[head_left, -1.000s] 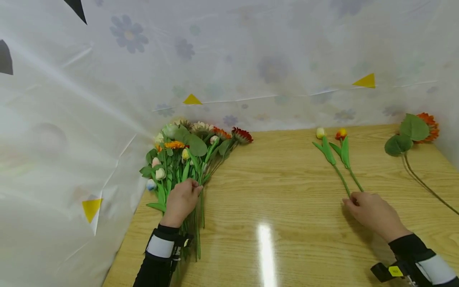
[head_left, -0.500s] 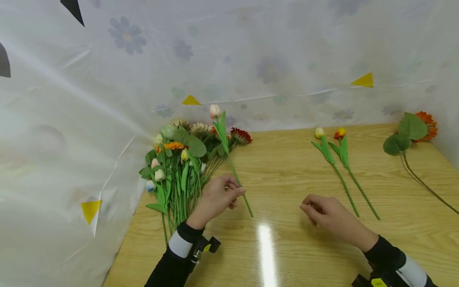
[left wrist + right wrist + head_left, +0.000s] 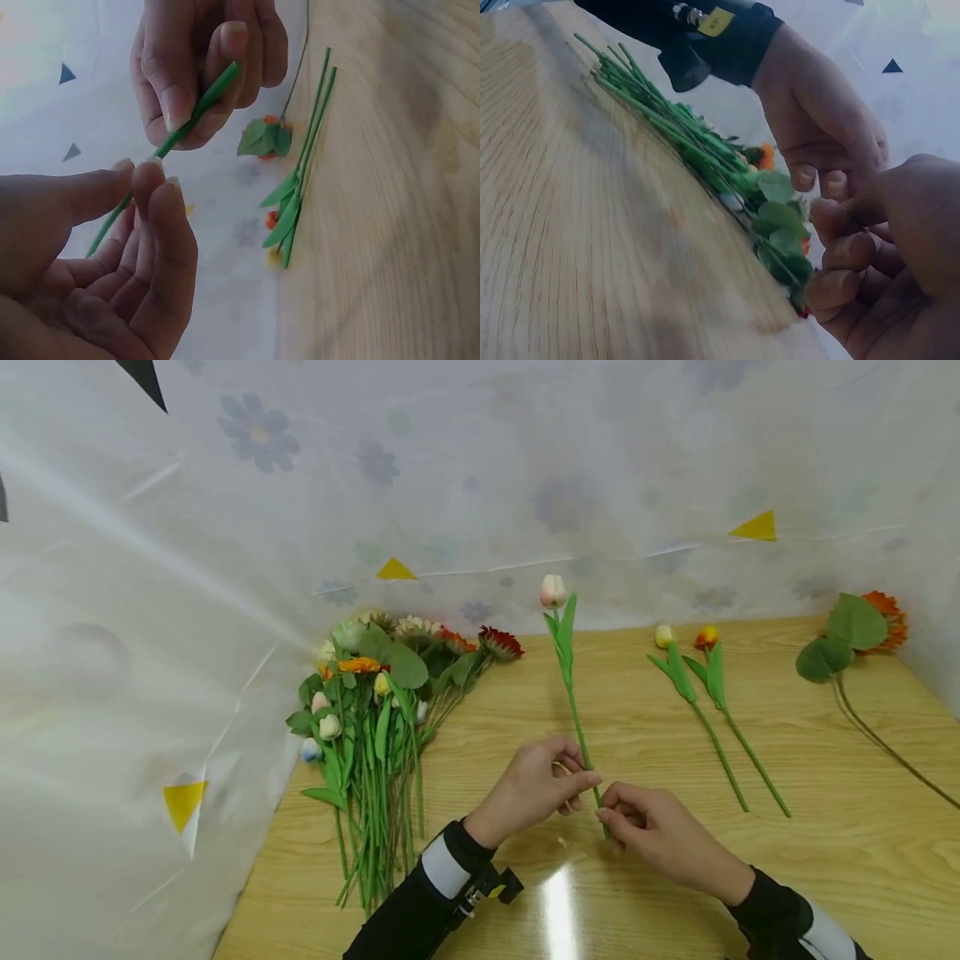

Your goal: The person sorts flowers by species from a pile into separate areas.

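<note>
In the head view, a tulip with a pale pink-white bloom (image 3: 553, 591) and green leaves stands nearly upright over the middle of the table. My left hand (image 3: 528, 787) pinches its stem between thumb and fingertips. Just below, my right hand (image 3: 671, 837) has thumb and fingers on the lower end of the same stem. The left wrist view shows that green stem (image 3: 223, 80) passing between both hands, its cut end poking out past the right thumb. In the right wrist view my own fingers hide the stem.
A heap of mixed artificial flowers (image 3: 375, 735) lies on the wooden table (image 3: 480, 893) at left. Two tulips, a white one (image 3: 681, 672) and a red-yellow one (image 3: 716, 677), lie right of the hands. Farther right is an orange flower (image 3: 885, 622). A flower-printed sheet (image 3: 480, 485) hangs behind.
The left hand has drawn the pale pink tulip out of the heap and carried it right. The right hand has left the two laid tulips and moved left onto this stem.
</note>
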`<state>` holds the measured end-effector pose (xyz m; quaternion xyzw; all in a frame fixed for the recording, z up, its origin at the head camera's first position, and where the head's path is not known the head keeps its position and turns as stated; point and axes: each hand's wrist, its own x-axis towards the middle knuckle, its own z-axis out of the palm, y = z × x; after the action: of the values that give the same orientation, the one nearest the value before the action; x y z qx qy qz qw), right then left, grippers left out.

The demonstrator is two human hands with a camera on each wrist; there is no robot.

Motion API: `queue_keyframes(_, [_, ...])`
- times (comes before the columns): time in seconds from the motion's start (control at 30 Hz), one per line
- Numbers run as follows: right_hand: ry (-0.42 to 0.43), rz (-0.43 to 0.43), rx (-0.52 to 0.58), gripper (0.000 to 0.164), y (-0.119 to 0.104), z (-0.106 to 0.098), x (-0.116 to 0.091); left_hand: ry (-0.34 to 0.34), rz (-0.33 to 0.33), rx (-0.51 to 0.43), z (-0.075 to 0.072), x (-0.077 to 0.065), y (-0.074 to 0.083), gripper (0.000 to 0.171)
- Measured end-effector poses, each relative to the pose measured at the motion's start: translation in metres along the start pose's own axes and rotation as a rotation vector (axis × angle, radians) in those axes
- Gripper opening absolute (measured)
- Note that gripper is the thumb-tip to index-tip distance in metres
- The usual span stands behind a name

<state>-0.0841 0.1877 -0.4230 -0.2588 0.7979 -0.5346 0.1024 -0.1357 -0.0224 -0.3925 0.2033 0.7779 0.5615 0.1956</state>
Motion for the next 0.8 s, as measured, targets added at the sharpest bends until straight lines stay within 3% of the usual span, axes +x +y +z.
queue_keyframes(0.17, [0.155, 0.030, -0.210, 0.012, 0.013, -0.017, -0.010, 0.038, -0.014, 0.099, -0.009, -0.007, -0.010, 0.028])
queue_keyframes(0.27, [0.252, 0.053, -0.382, 0.012, 0.025, -0.037, -0.018, 0.117, -0.030, 0.196, -0.026, -0.015, -0.020, 0.029])
queue_keyframes(0.33, [0.302, 0.072, -0.494, 0.011, 0.035, -0.052, -0.025, 0.210, -0.038, 0.335, -0.040, -0.021, -0.026, 0.025])
queue_keyframes(0.43, [0.350, 0.122, -0.640, 0.008, 0.050, -0.076, -0.037, 0.404, -0.066, 0.623, -0.065, -0.032, -0.037, 0.022])
queue_keyframes(0.5, [0.362, 0.173, -0.707, 0.008, 0.058, -0.090, -0.045, 0.545, -0.093, 0.846, -0.082, -0.037, -0.045, 0.022])
queue_keyframes(0.6, [0.353, 0.252, -0.762, 0.010, 0.068, -0.107, -0.056, 0.703, -0.150, 1.135, -0.106, -0.045, -0.058, 0.028])
queue_keyframes(0.7, [0.319, 0.341, -0.762, 0.014, 0.074, -0.117, -0.063, 0.777, -0.190, 1.317, -0.122, -0.051, -0.073, 0.033])
queue_keyframes(0.8, [0.270, 0.434, -0.722, 0.020, 0.078, -0.120, -0.065, 0.765, -0.212, 1.349, -0.126, -0.057, -0.085, 0.043])
